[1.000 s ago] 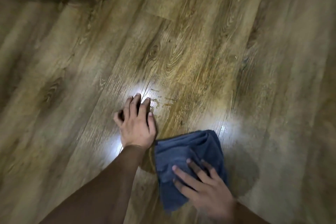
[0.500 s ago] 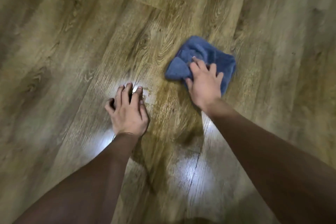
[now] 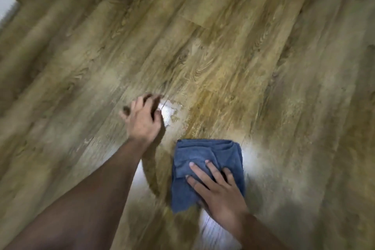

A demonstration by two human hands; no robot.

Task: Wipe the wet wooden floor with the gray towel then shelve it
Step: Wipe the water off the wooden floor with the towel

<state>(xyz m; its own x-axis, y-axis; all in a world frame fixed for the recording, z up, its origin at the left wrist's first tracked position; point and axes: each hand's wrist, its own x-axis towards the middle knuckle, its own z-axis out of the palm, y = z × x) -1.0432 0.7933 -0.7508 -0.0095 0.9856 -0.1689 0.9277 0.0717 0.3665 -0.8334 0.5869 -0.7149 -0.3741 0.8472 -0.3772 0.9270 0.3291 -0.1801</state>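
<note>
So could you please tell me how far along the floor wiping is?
Midway. The right hand presses flat on the towel, wiping the floor. A wet patch glistens beside the left hand, so wiping isn't finished. Shelving is not yet done.

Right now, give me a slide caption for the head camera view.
Right hand presses a folded towel on the wet wooden floor; left hand braces beside it.

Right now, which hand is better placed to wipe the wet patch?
Right. The right hand presses flat on the towel, just below the wet patch. The left hand rests on the floor beside the patch, holding nothing.
</note>
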